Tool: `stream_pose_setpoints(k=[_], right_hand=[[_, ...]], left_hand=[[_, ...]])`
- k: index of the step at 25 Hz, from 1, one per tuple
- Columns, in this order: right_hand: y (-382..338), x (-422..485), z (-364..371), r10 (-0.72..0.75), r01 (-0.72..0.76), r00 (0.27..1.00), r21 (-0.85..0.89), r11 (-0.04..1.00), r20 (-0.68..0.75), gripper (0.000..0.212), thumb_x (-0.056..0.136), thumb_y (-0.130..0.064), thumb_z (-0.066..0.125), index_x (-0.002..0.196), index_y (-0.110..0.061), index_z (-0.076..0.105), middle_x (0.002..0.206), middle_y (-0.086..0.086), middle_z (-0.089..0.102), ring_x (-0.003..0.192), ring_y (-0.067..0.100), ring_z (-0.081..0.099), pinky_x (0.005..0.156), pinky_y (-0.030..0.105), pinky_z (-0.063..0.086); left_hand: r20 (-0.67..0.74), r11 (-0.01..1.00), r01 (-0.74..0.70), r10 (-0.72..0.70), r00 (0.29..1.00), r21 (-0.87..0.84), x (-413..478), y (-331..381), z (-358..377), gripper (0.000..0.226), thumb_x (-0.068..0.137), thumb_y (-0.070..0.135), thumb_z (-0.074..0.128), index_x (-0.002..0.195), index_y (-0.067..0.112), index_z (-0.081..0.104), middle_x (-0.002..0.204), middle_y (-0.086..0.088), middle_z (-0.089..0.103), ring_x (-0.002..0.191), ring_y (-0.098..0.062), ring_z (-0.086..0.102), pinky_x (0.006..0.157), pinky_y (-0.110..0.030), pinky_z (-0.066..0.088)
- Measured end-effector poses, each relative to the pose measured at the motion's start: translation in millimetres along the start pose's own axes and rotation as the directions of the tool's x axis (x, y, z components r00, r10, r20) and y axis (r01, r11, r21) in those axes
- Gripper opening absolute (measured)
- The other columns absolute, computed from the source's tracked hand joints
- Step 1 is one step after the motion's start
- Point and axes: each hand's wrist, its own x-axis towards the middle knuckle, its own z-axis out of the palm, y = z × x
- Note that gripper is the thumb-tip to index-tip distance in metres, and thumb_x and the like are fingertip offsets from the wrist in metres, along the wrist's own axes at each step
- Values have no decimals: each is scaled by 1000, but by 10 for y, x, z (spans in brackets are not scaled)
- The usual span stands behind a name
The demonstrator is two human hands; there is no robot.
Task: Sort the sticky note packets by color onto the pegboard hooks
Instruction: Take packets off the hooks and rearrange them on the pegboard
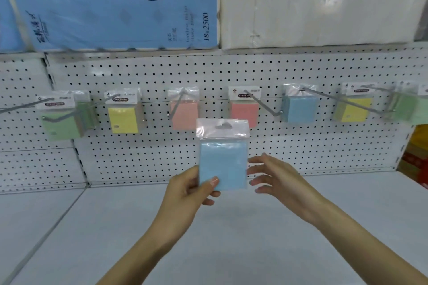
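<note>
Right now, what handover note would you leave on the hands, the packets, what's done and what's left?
Left hand grips the held blue packet by its lower left corner, upright before the pegboard. Right hand open, fingers spread beside its right edge.
Done, hung left to right: green packets, yellow packets, pink packets, second pink packets, blue packets, second yellow packets, second green packets.
Left: hang the held one, probably with the blue packets up right. Green and yellow each occupy two hooks; maybe merge.
</note>
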Motion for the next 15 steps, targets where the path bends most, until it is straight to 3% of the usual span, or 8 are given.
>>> stream_pose_setpoints(k=[2,4,8,11,15], right_hand=[[-5,-430,6,-137,137,991,-32,990,11,31,92,-33,49,104,-11,67,89,8,68,73,22,62,65,33,50],[-18,-687,-45,-273,256,957,-157,954,-101,20,93,-20,50,95,-10,68,82,4,67,68,20,60,59,28,49],[-17,-1016,-362,-406,314,876,-330,890,-261,11,90,-7,54,83,-2,62,63,-1,58,55,13,55,49,24,46],[-103,-1241,-711,-444,350,832,-307,885,-331,19,86,-17,52,88,1,59,63,6,62,52,21,59,46,28,48],[-291,-1384,-1165,-473,379,813,-308,873,-339,45,74,-51,66,90,-10,63,71,13,66,51,27,62,47,28,50]], left_hand=[[39,999,-8,9,999,-37,12,-24,239,17,89,10,59,101,17,69,88,1,72,73,-9,66,64,-23,55],[88,998,-24,29,996,-60,18,-23,467,13,88,16,63,99,17,69,91,1,72,76,-10,63,68,-24,55],[256,997,-35,54,965,-75,31,34,960,10,80,21,70,90,22,71,93,1,71,83,-13,65,74,-21,51],[314,987,-102,138,939,-127,123,273,1331,21,76,20,74,97,22,70,88,8,68,80,-5,63,73,-16,49],[189,956,-207,247,951,-206,473,674,1738,10,82,10,66,88,17,70,73,16,66,70,4,57,69,-10,45]])
